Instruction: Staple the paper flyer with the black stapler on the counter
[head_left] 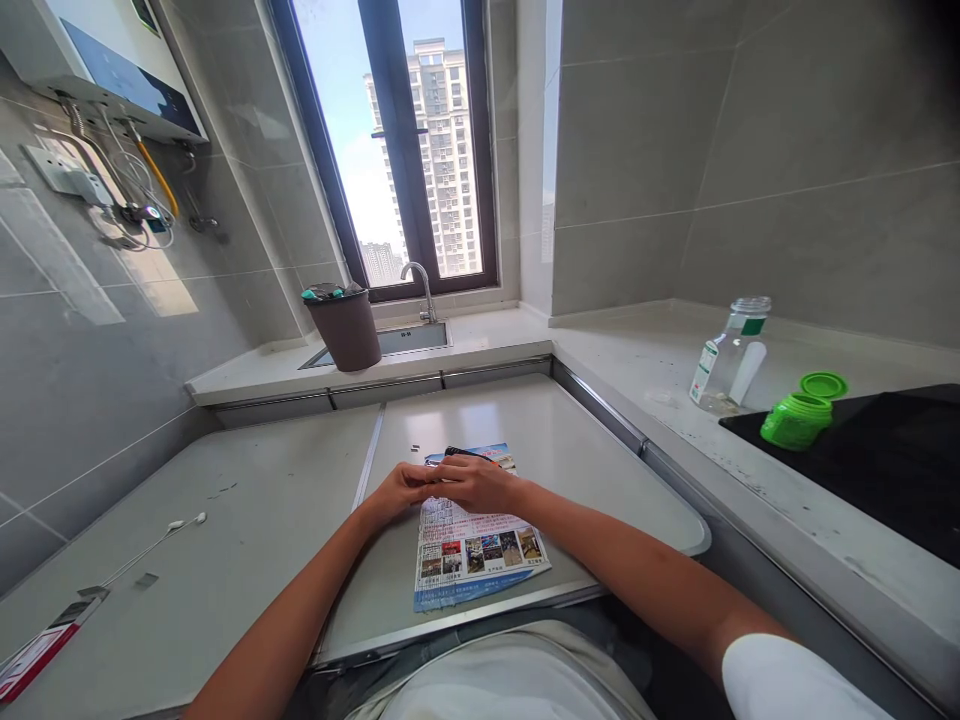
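A printed sheet with blue edges and a row of small photos lies on the grey folding table. My left hand and my right hand meet over its upper part, fingertips together. Both hands have their fingers closed around something small that they hide. A dark tool with an orange part shows just beyond my right hand, partly covered by it; whether my right hand holds it is unclear. Small dark bits lie on the table past my left hand.
Left on the table are white earphones and a red-and-white package. A brown bin stands by the sink. On the right counter are a glass bottle and an open green container beside a black panel.
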